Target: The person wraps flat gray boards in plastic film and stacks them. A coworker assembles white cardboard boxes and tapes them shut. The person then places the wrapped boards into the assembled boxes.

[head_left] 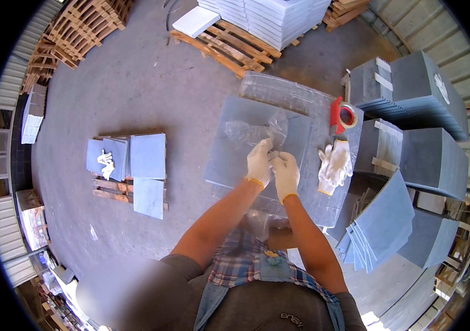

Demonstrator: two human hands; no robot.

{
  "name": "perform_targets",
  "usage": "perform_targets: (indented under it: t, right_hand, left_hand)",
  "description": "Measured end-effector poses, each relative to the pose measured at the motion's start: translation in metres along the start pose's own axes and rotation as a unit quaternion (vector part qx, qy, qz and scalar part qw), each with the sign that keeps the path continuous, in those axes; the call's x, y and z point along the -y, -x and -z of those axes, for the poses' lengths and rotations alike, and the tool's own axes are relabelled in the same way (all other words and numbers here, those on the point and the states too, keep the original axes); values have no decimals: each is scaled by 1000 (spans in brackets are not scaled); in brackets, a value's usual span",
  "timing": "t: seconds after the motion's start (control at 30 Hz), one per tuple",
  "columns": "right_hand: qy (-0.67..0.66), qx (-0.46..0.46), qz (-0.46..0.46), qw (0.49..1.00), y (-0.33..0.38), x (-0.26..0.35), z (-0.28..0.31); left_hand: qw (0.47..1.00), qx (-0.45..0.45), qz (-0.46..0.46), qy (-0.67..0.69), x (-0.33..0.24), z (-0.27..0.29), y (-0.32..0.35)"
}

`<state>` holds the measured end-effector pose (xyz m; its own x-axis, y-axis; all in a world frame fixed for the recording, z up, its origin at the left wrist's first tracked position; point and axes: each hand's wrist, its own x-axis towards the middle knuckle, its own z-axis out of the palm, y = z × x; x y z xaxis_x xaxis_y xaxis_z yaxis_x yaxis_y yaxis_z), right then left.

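Both my hands wear white knit gloves. My left hand (259, 162) and my right hand (286, 172) meet over a grey stone slab (234, 144) and together pinch the edge of a clear plastic bag (257, 131). The bag is crumpled and spreads up and left across the slab. The slab lies on top of a stack covered with clear plastic sheeting (290, 95).
A spare pair of white gloves (335, 164) and a red tape dispenser (344, 115) lie right of my hands. Stacks of grey slabs (428, 99) stand at right, some leaning (381, 220). A low pallet with slabs and a glove (130, 165) sits left; wooden pallets (229, 47) behind.
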<state>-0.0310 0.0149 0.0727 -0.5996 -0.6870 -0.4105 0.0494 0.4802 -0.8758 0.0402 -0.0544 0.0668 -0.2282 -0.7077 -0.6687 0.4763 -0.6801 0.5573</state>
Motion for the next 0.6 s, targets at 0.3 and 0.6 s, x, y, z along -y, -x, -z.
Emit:
perform_targets:
  t: [0.3, 0.6]
  right_hand:
    - [-75, 4, -80, 994, 22, -23, 31]
    - [-25, -3, -88, 996, 34, -46, 37]
  left_hand:
    - [999, -18, -19, -18, -14, -5, 6]
    - [631, 104, -398, -657, -15, 10, -33]
